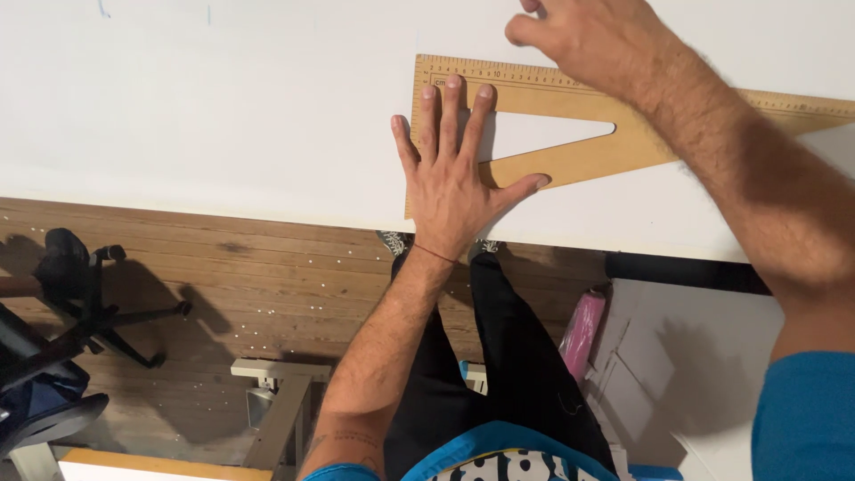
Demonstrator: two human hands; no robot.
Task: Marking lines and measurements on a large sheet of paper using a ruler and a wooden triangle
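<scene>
While you lean over the white surface (205, 116), this is how things lie:

Left hand: your left hand (450, 183) lies flat and open, palm down, fingers spread, on the wooden set square (570, 156); 3 fingertips reach its ruled top edge, and the thumb rests on the lower slanted arm.
Right hand: your right hand (592, 36) sits at the top edge of the set square, fingers curled downward; you cannot tell from this view whether it grips anything, since the fingertips are cut off by the frame.
Set square: it lies flat on the surface, near the front edge, its short side at your left hand and its long point running off to the right under your right forearm; the triangular cut-out shows white beneath.
Surface: a broad white board, its front edge running across the view above the floor.
Below: wooden floor (249, 276), your 2 legs in black trousers (525, 356), a black office chair (62, 330) at far left, a pink roll (583, 330) just beside white panels (695, 356) at right.
</scene>
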